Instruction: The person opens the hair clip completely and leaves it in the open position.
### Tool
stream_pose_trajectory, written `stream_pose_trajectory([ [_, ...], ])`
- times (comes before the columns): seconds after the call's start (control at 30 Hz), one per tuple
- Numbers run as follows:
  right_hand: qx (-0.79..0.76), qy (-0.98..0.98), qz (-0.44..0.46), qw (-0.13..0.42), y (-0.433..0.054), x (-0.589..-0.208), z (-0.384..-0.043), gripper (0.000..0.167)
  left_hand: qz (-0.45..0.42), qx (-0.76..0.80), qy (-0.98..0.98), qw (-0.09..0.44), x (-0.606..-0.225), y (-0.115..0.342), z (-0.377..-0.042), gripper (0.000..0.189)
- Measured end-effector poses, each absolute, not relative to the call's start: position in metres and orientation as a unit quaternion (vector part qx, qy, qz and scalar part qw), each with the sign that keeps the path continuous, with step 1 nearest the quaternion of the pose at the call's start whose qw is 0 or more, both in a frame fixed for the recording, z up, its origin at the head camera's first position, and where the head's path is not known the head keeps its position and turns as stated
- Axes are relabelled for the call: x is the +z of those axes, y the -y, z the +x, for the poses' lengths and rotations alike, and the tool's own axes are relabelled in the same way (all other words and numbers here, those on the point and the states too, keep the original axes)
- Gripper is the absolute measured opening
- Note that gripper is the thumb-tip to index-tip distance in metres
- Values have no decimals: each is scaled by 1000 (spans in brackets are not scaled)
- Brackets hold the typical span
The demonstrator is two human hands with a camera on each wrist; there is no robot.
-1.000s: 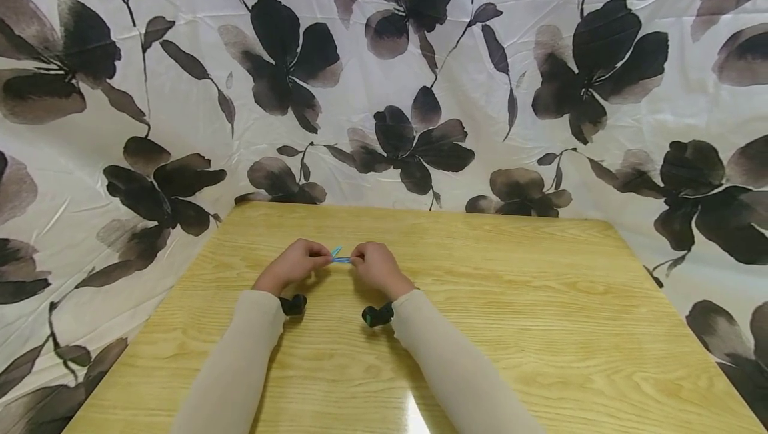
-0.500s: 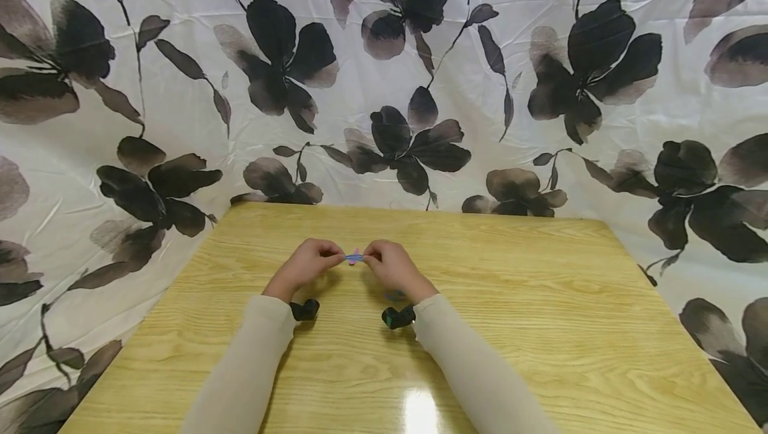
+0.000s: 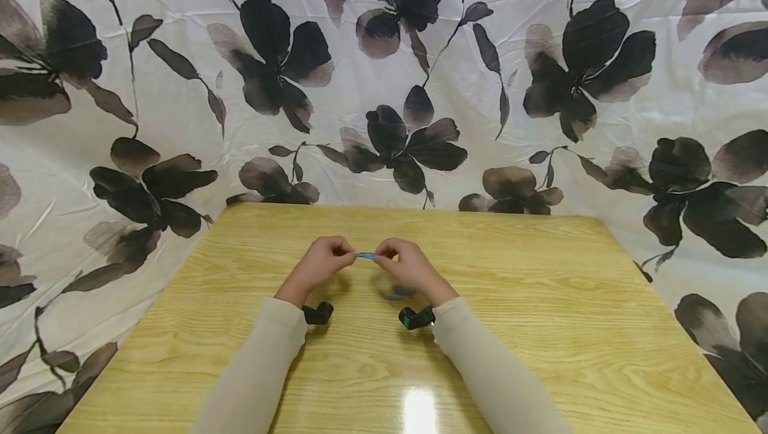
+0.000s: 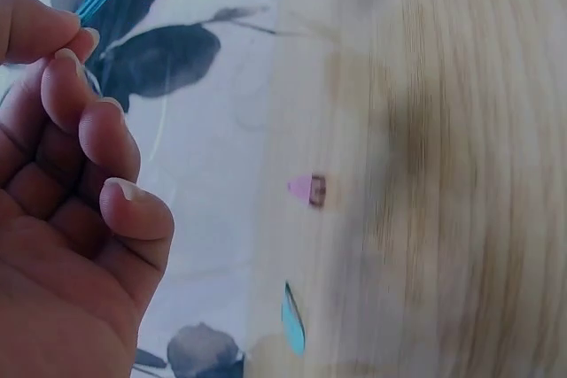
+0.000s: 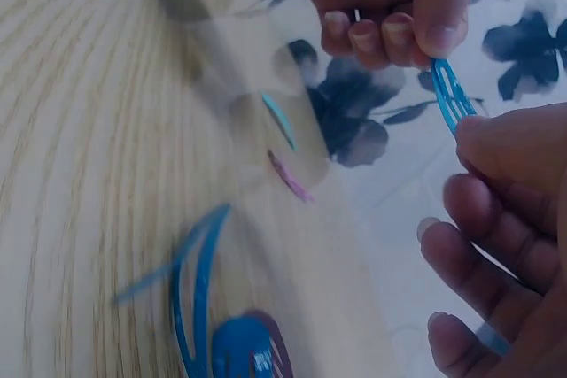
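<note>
Pinching a slim, bright-blue, slotted clip (image 3: 365,256) above the yellow wood-grain table (image 3: 540,327), one end in the bare left hand (image 3: 327,261), the other in the bare right hand (image 3: 411,267). Pointing left to right, long axis nearly level in the head view, with a splayed blue clip (image 5: 202,285) on the wood below.

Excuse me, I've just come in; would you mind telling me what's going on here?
A person is holding a slotted blue clip above the wooden table, the left hand pinching one end and the right hand the other. On the table near the right wrist lies another blue clip with its arm splayed out. A turquoise piece and a pink piece also lie there, apart from each other. I can't tell whether the held clip is fastened.
</note>
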State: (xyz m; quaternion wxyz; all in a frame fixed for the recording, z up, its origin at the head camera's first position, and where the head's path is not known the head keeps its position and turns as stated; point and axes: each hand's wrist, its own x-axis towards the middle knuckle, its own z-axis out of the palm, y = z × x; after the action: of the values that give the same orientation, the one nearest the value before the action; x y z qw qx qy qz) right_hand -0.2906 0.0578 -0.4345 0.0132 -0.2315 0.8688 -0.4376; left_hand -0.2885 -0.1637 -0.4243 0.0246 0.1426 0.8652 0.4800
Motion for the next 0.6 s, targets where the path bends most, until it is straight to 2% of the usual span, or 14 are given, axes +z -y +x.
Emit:
stream_pose_trajectory([
  [0.6,-466,-862,-200,6,-100,-432,-280,10,175,498,-849,38,-426,129,-285,26],
])
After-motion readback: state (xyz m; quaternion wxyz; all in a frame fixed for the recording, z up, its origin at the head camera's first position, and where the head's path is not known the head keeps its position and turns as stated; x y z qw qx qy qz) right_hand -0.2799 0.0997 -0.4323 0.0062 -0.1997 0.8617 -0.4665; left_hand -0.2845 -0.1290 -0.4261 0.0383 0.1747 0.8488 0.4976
